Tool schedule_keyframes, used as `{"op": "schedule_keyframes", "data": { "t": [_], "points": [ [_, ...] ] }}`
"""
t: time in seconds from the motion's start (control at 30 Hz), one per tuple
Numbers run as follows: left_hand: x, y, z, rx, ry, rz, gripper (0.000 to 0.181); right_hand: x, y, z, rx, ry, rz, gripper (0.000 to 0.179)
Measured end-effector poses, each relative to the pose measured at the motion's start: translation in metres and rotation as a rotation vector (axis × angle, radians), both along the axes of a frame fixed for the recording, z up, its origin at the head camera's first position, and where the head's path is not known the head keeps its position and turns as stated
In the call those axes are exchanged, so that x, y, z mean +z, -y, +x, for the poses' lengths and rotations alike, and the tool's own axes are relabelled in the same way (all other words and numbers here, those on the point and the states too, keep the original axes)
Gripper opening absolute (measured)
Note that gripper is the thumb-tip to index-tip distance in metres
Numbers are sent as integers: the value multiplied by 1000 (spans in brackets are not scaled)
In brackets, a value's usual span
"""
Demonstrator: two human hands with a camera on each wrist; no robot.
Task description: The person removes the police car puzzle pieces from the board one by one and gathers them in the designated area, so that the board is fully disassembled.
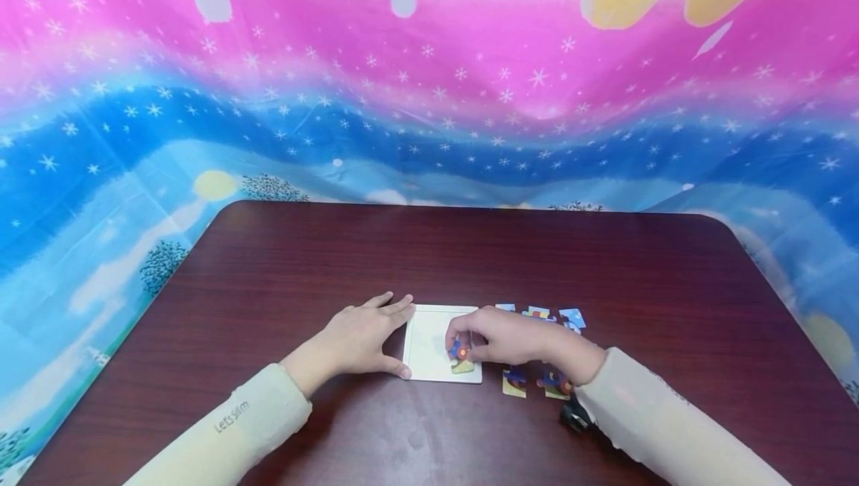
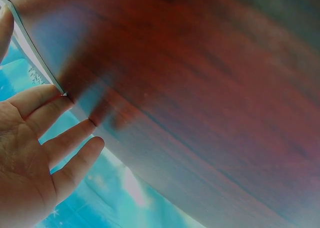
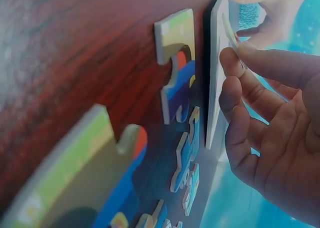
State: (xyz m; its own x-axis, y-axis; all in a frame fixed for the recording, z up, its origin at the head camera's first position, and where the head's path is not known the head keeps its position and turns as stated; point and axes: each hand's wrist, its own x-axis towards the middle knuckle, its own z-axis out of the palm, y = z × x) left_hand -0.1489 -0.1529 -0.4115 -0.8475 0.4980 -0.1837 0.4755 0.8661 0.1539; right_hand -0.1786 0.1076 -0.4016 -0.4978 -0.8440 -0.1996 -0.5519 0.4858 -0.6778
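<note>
A white puzzle tray (image 1: 425, 341) lies flat on the dark wooden table. My right hand (image 1: 513, 333) is over its right side and pinches a jigsaw piece (image 1: 461, 355) between thumb and fingers. That jigsaw piece (image 3: 230, 32) appears nearly edge-on in the right wrist view, tilted close to the tray; contact with the tray is hard to tell. At the tray's left edge, my left hand (image 1: 362, 337) rests with spread fingers and thumb touching the frame. The left wrist view shows the palm of the left hand (image 2: 25, 158) and its straight fingers against the edge.
Several loose jigsaw pieces, such as one near the front (image 1: 514, 383) and one at the back (image 1: 572, 317), lie right of the tray, partly behind the right arm. A small black object (image 1: 576, 415) sits by the right sleeve. A patterned cloth (image 1: 429, 98) hangs behind the table (image 1: 322, 247).
</note>
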Motion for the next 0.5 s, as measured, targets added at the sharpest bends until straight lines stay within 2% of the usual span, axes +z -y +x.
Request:
{"op": "schedule_keyframes", "data": {
  "t": [0.17,0.5],
  "points": [
    [0,0,-1,-9,-6,0,99,0,-3,-1,4,-9,-23,19],
    [1,0,-1,-3,-2,-14,100,3,-11,0,-31,-34,-6,17]
  ]
}}
